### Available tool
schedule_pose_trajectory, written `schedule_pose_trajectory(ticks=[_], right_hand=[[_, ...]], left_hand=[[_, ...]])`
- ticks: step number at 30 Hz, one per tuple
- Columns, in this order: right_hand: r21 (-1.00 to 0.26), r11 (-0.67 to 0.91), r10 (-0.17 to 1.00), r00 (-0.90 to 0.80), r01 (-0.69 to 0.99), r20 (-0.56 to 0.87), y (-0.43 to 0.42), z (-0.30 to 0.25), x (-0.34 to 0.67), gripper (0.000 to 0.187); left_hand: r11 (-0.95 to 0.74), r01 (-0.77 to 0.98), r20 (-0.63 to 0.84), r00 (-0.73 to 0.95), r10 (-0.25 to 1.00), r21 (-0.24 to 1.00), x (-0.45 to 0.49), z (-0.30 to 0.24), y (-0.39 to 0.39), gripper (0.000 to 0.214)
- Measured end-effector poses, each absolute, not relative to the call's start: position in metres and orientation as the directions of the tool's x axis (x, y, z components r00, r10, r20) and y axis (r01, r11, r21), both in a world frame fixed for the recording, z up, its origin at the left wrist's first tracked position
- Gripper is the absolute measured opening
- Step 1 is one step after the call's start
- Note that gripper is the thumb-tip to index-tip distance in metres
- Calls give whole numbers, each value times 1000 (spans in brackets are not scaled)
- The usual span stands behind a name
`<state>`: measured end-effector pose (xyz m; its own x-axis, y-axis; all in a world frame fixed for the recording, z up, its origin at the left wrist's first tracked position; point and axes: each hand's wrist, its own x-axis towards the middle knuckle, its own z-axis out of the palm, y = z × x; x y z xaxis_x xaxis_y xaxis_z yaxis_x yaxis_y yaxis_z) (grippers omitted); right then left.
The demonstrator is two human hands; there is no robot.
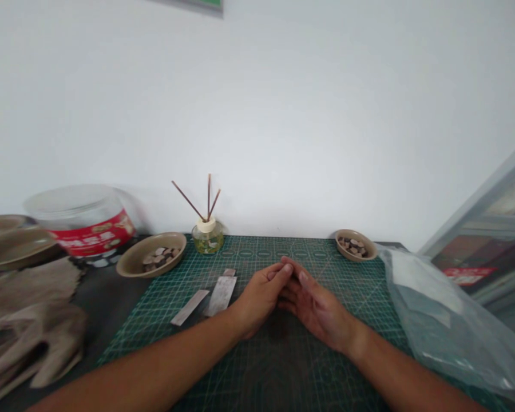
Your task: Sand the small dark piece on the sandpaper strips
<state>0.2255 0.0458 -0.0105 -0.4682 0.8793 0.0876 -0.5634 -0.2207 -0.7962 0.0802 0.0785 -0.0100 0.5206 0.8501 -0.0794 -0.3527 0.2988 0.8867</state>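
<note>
Both hands meet above the middle of a green cutting mat [360, 320]. My left hand [262, 297] is closed, its thumb pressed against curled fingers, and whatever it may hold is hidden. Against its fingertips rests my right hand [321, 313], half cupped, with the palm turned inward and the fingers stretched out; I see nothing in it. To the left of my left hand lie a grey-white flat strip [190, 307] and a wider flat piece [221, 295], with a small brownish block [229, 272] behind them.
Small dark and pale pieces fill two tan bowls, one left [129, 257] and one right [371, 249]. A reed diffuser [208, 236] stands near the wall. At left are a clear red-labelled jar [96, 232], more bowls [21, 249] and brown cloth [43, 326]. A plastic bag [450, 320] covers the mat's right side.
</note>
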Motion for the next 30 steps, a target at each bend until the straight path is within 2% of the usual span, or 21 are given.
schedule_pose_trajectory(ticks=[8, 11, 19, 26, 30], right_hand=[[-786, -255, 877, -477, -564, 57, 48, -6, 228, 39], [-783, -283, 879, -476, -555, 20, 50, -3, 230, 45], [-694, -381, 871, -488, -610, -49, 53, -1, 235, 65], [-650, -397, 890, -445, -648, -100, 53, 1, 233, 63], [-651, -401, 889, -446, -644, -107, 54, -1, 233, 61]], left_hand=[[274, -383, -12, 564, 826, 882, 79, -8, 79, 26], [264, -362, -13, 568, 823, 894, 78, -9, 79, 22], [278, -332, -29, 594, 804, 901, 77, -11, 79, 31], [337, -383, -68, 569, 820, 860, 77, -9, 79, 15], [390, -415, -111, 554, 825, 822, 78, -8, 81, 20]])
